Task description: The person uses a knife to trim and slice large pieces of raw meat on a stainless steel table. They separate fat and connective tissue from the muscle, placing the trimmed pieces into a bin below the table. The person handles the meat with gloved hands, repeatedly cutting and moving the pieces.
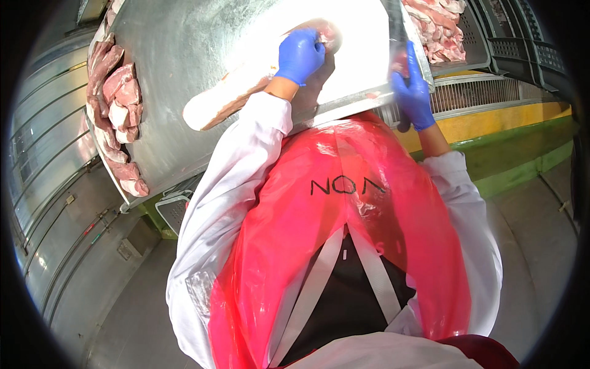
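Note:
A long, pale slab of meat [224,104] lies slantwise over the metal tabletop and a brightly lit white board [362,67]. My left hand [300,56], in a blue glove, is closed on the upper part of the slab with its fingers curled; a pinkish end shows past it. My right hand [413,95], also gloved in blue, is at the board's right edge, a little blurred. Its index finger is stretched upward and the thumb stands apart. A smeared pinkish patch shows between them; I cannot make out what it is.
Strips and chunks of meat [123,92] lie along the table's left edge. To the upper right, a dark crate [479,37] holds many meat pieces [436,27]. A slatted metal grille [479,92] and a yellow ledge [491,121] run beyond my right hand. Glare washes out the board.

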Available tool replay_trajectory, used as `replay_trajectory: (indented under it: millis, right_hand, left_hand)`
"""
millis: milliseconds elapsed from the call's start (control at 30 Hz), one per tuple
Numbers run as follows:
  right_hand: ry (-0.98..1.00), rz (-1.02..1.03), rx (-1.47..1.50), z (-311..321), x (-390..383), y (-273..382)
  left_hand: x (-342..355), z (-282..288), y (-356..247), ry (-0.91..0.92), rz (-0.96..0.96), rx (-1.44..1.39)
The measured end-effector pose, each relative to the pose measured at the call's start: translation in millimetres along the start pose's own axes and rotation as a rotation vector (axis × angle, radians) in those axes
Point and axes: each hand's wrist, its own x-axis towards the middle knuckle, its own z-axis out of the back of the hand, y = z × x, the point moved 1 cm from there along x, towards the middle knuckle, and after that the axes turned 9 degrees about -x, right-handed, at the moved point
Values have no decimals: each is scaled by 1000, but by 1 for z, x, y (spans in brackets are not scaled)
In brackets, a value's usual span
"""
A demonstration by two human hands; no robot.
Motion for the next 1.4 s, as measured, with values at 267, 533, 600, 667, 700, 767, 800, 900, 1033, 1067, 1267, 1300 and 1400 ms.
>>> replay_trajectory:
  millis: [267, 533, 600, 667, 700, 767, 800, 900, 1033, 1067, 1267, 1300, 1400]
  right_hand:
    - [270, 183, -597, -70, 53, 46]
    - [499, 26, -260, -57, 23, 48]
    - [439, -40, -334, -95, 77, 53]
    - [441, -42, -268, -99, 73, 57]
    - [444, -49, -235, -104, 72, 54]
    - [497, 6, -71, -89, 21, 25]
    - [506, 10, -57, -86, 12, 26]
    - [505, 0, -172, -96, 38, 43]
    - [432, 41, -127, -127, 93, 62]
    - [442, 53, -135, -123, 77, 50]
    - [537, 129, -207, -114, 48, 50]
    - [480, 193, -177, -133, 75, 50]
    - [427, 218, -220, -139, 94, 59]
  left_hand:
    - [9, 14, -4, 23, 145, -251]
    - [11, 20, 17, -1, 233, -493]
    - [27, 24, 20, 78, 248, -526]
    - [38, 27, 40, 34, 275, -610]
    - [40, 27, 52, 15, 292, -654]
    - [40, 32, 66, -7, 286, -694]
    - [37, 33, 71, 5, 292, -724]
    - [35, 38, 73, 59, 365, -754]
    - [44, 55, 43, 10, 281, -788]
    - [48, 56, 51, -16, 293, -810]
    - [37, 70, 69, -79, 225, -820]
    - [44, 73, 64, -52, 210, -827]
    - [55, 82, 59, -25, 171, -883]
